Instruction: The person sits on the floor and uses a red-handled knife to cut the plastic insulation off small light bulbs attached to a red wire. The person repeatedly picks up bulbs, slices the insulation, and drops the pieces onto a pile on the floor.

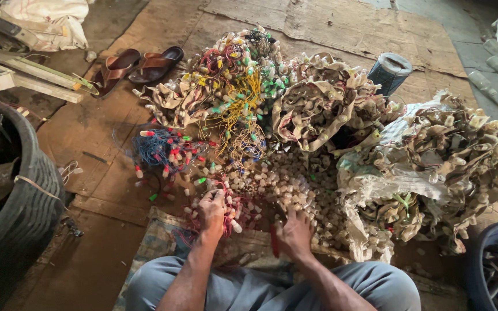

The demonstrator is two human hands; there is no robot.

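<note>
I sit on the floor before a big heap of small cream plastic connectors [283,184] and tangled wires. My left hand [211,213] grips a bundle of red wires with connectors [233,214] at the heap's near edge. My right hand [296,233] rests on the loose connectors, closed around a red-handled tool [274,241] whose tip is hidden. Yellow, green and red wire bundles [234,101] lie further back. Blue wires with red-capped ends [155,151] spread to the left.
A woven sack [370,190] full of strap-like connector strings sits at right. A black tyre [21,201] stands at left, brown sandals [139,64] behind it, a blue can [389,71] at back, a blue tub [494,268] at lower right. Cardboard [329,23] covers the floor.
</note>
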